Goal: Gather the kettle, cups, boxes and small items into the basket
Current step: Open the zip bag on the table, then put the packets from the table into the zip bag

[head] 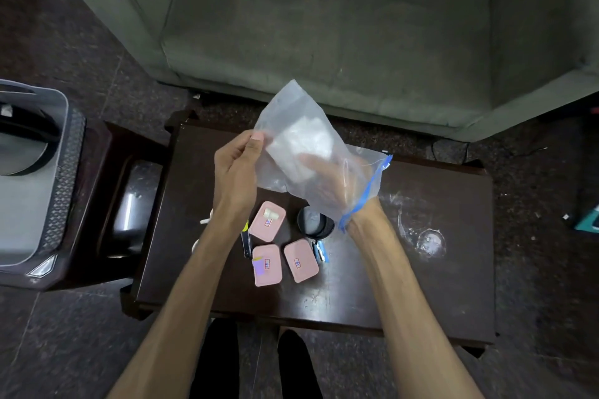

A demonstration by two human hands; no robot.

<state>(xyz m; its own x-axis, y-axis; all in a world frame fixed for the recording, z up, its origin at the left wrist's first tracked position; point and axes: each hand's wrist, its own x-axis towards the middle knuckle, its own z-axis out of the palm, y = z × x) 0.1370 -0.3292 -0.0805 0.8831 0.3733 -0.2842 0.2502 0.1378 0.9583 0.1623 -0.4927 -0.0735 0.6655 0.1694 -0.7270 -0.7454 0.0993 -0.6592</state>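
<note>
While the left hand (238, 165) pinches the zip bag (311, 152) taut, the right hand (327, 178), inside it, grasps a white wad above the table's (437, 285) far edge.

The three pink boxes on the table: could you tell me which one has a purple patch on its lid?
The front-left pink box; the other two lack a purple patch.

Dim light, table (421, 236) glare, edges warped

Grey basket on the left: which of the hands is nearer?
Left. The left hand pinches the plastic bag's outer side, toward the grey basket. The right hand is inside the bag, farther away.
</note>
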